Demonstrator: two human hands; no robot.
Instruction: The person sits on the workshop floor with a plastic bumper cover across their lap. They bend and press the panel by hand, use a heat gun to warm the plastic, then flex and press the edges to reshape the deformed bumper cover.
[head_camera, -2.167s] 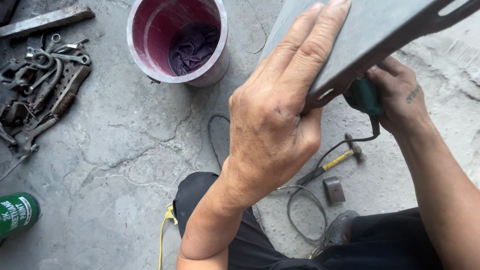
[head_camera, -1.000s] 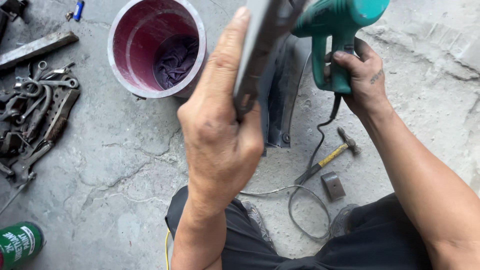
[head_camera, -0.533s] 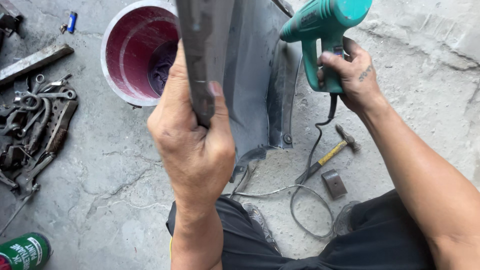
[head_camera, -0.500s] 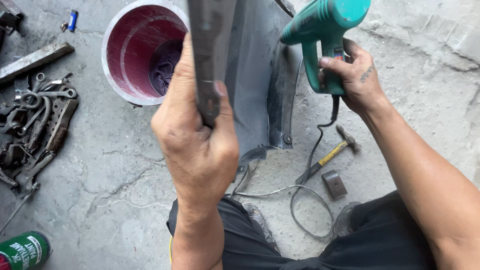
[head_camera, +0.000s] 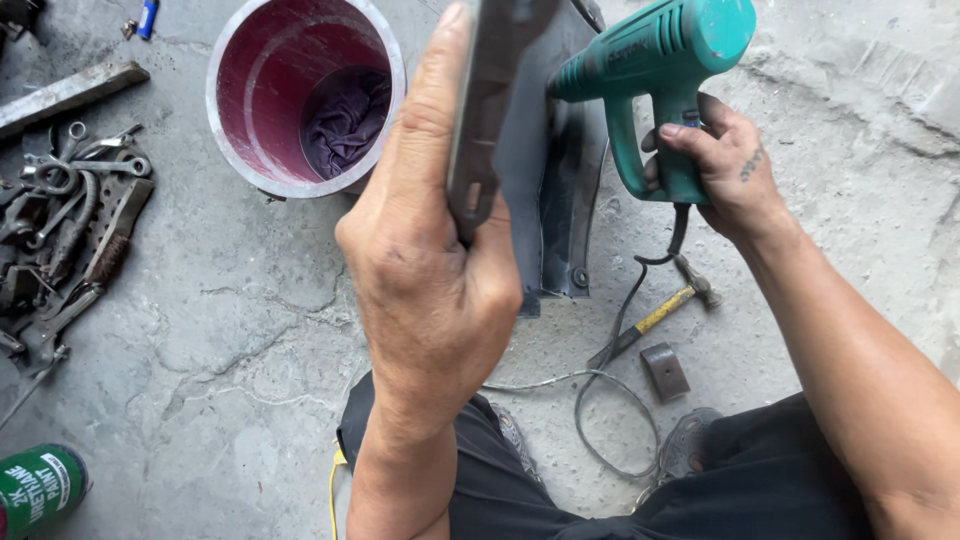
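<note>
Grey plastic panel (head_camera: 545, 150) clamped edge-on in left hand (head_camera: 430, 290); right hand (head_camera: 715, 165) wrapped round teal heat gun (head_camera: 655, 75), nozzle at panel, 3 o'clock side. Judged step: heating panel; next needs steady nozzle sweep.

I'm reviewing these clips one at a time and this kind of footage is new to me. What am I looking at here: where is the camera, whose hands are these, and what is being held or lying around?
There is no machine here. The single picture comes from a camera on a person's head, looking down at their own two bare hands above a cracked concrete floor. The left hand grips a grey panel by its edge, holding it upright. The right hand holds a teal pistol-shaped power tool, its nose close to the panel. On the floor lie a bucket with dark cloth inside, a pile of wrenches, a yellow-handled hammer, a loop of cable and a green can.
</note>
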